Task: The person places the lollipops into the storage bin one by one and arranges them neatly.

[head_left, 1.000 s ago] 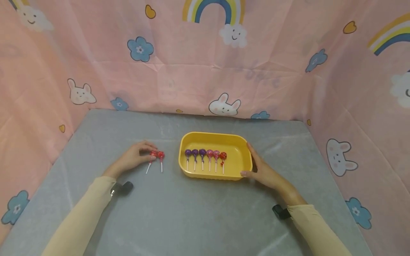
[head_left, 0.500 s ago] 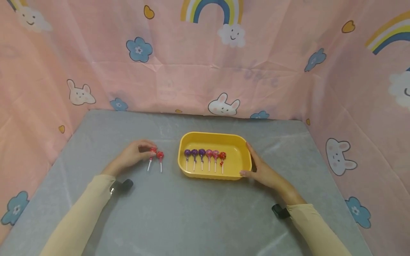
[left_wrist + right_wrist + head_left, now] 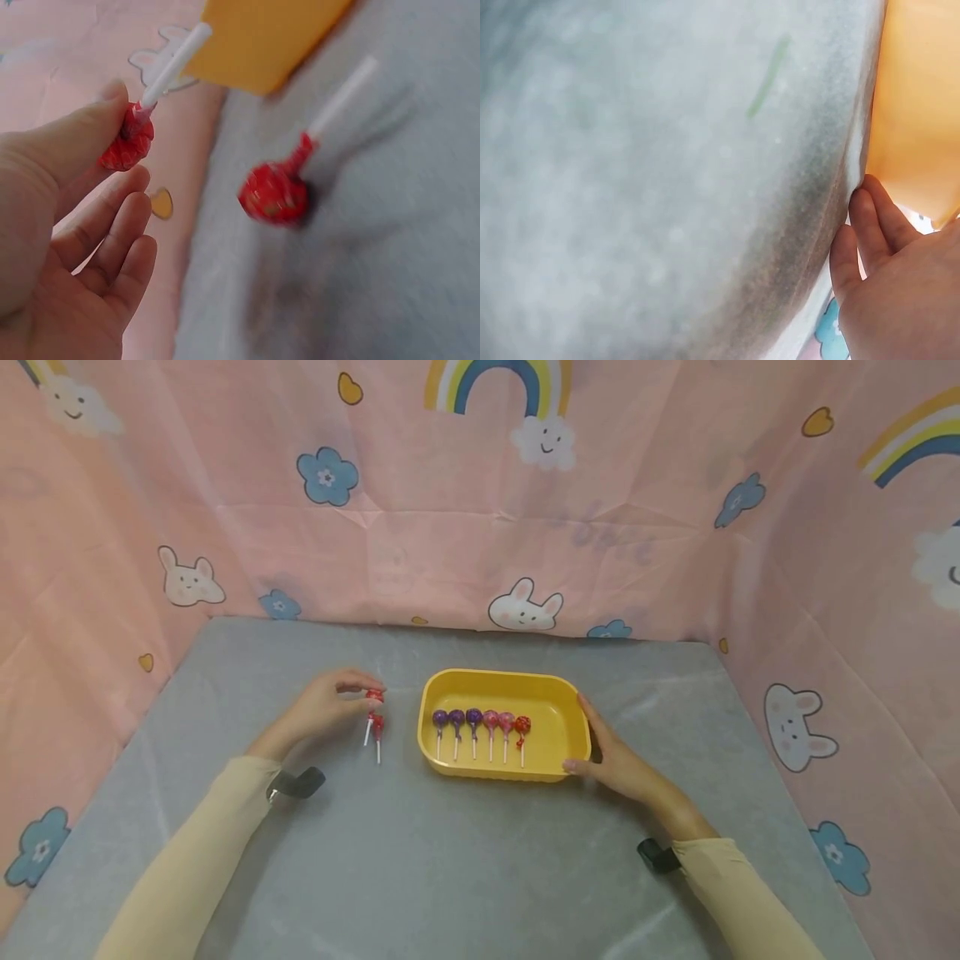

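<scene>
My left hand [image 3: 318,706] pinches a red-wrapped lollipop [image 3: 126,148] by its candy head, white stick pointing away from the palm. Just beside it on the grey table lies a second red lollipop [image 3: 378,725], seen larger and blurred in the left wrist view. A yellow tray [image 3: 558,722] stands right of these. My right hand [image 3: 626,768] holds the tray's right end, thumb at the front corner and fingers along the side wall. Inside the tray, a row runs left to right: purple lollipops [image 3: 456,718], pink lollipops [image 3: 491,720], then one red lollipop [image 3: 522,724].
The grey tabletop [image 3: 450,860] spreads around the tray. Behind it and on both sides hangs a pink cloth [image 3: 435,560] printed with rabbits, flowers and rainbows. In the right wrist view, the tray wall [image 3: 915,97] fills the upper right.
The left hand has lifted its red lollipop and moved it right and away from me, now above the other red lollipop's head. The right hand and tray stay put.
</scene>
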The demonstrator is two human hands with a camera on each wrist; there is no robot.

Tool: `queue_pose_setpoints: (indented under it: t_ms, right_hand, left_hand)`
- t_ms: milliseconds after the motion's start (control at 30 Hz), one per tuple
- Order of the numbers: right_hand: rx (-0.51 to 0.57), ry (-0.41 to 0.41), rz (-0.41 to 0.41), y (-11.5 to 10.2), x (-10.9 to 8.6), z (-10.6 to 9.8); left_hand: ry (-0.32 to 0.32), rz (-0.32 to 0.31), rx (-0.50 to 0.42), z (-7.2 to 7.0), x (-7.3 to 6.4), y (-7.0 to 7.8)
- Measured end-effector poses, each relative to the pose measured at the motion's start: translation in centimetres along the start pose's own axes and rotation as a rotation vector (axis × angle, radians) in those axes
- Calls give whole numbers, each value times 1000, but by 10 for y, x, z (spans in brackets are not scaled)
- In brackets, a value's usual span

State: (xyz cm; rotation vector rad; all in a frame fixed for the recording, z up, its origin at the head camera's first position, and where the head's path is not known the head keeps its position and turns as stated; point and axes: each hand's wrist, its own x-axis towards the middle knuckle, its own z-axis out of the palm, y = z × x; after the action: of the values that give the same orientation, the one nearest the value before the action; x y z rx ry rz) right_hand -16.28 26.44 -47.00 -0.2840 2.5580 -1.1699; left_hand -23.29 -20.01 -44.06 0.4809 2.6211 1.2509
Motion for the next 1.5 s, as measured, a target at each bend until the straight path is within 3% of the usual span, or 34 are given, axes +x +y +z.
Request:
queue_pose_setpoints:
  t_ms: [200, 433, 700, 867, 1167, 1500]
  right_hand:
    - [1, 1, 13, 0, 0, 0]
    - [-1, 2, 13, -1, 1, 0]
    - [3, 1, 14, -2, 1, 0]
    - [-8, 0, 21, -2, 2, 0]
    - [-18, 1, 33, 0, 2, 0]
    - [-19, 5, 27, 0, 2, 0]
  left_hand:
    - [-9, 42, -4, 1, 7, 15]
    - [-38, 42, -16, 4, 15, 35]
    - [-42, 99, 4, 8, 27, 59]
    - [-41, 163, 7, 14, 36, 73]
    - [-55, 220, 24, 27, 50, 95]
    - [-50, 230, -5, 38, 66, 111]
